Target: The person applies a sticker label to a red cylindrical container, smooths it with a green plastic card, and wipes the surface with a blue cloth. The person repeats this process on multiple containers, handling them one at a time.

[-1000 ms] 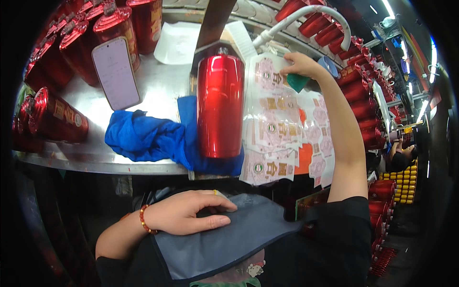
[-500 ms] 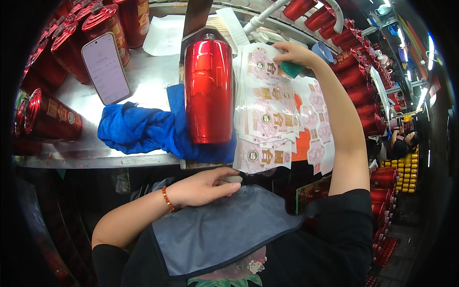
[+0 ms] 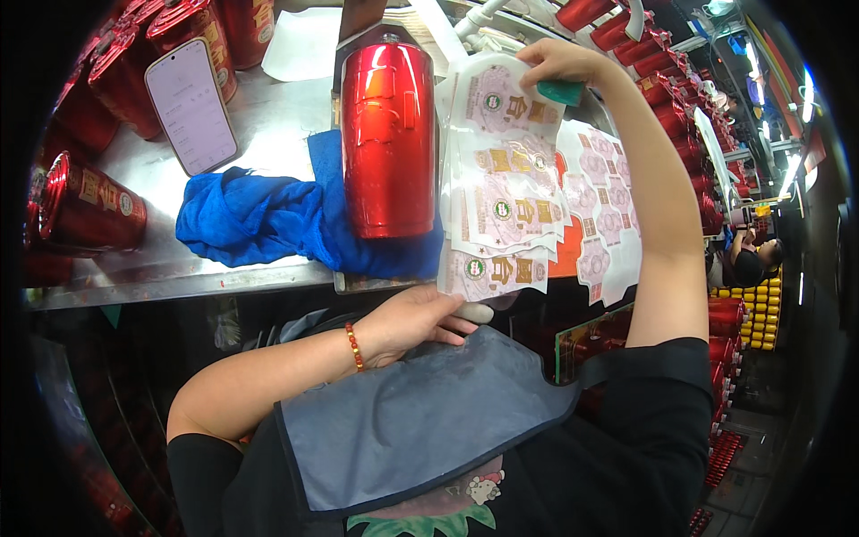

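My right hand (image 3: 565,64) pinches the far edge of the top decal sheet (image 3: 514,161), which is printed in pink and gold. Tucked under its palm is a green scraper (image 3: 561,92). My left hand (image 3: 419,318) is at the sheet's near left corner, just past the table edge, with its fingers apart. By its fingertips shows a pale rounded piece (image 3: 476,312); whether this is a finger cover I cannot tell. Left of the sheets, a glossy red bottle (image 3: 387,143) lies on a blue cloth (image 3: 255,219), neck away from me.
A phone (image 3: 194,107) leans against several red bottles (image 3: 121,85) at the left. One labelled bottle (image 3: 98,206) stands nearer. More decal sheets (image 3: 608,201) lie on the right over something orange. Racks of red bottles (image 3: 662,116) line the right side; a person (image 3: 756,255) sits beyond.
My left hand has moved right and up to the sheet's near corner. My right hand has gone slightly farther away and right, and the sheet's far end is now raised and bent.
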The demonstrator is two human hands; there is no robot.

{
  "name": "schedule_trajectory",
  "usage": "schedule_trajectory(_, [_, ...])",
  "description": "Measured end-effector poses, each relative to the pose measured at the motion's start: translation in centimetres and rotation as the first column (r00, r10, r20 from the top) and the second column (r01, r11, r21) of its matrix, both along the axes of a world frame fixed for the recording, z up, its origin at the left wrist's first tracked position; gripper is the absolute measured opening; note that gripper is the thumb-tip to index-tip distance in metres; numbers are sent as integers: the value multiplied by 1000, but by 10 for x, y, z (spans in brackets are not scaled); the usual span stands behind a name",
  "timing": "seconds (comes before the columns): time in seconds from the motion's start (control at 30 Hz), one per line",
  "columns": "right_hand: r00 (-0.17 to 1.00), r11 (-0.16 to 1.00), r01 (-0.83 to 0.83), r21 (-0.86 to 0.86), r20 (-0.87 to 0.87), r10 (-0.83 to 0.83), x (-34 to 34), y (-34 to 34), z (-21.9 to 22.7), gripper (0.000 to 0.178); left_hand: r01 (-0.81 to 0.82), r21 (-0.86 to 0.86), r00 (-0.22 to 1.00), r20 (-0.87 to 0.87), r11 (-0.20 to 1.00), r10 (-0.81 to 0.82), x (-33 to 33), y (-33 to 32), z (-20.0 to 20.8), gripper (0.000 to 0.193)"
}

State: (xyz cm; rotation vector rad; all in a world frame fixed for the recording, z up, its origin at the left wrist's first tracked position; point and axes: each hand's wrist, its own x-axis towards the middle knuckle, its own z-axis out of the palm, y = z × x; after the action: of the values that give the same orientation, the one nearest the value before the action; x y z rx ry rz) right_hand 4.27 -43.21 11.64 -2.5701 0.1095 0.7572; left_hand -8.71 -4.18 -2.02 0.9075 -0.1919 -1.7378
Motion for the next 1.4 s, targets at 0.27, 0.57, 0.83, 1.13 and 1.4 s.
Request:
schedule_trajectory(0.27, [979, 992, -71, -106, 182, 89, -42, 15, 43, 26, -98, -2, 995, -12, 995, 98, -8, -7, 2, 49])
schedule_trajectory(0.57, [905, 986, 15, -165, 422, 57, -119, 48, 150, 30, -200, 52, 979, -32, 978, 202, -17, -13, -3, 45])
schedule_trajectory(0.83, [926, 953, 115, -281, 378, 0, -166, 65, 245, 28, -174, 17, 981, -88, 985, 175, -24, -25, -4, 52])
schedule_trajectory(1.13, [871, 912, 272, -307, 481, -98, -192, 62, 255, 32, 120, 0, 993, 19, 993, -120, -27, -36, -6, 53])
schedule_trajectory(1.4, [942, 919, 214, -331, 320, -104, -198, 99, 256, 35, 425, -250, 28, 964, 870, 263, 1, 3, 64, 33])
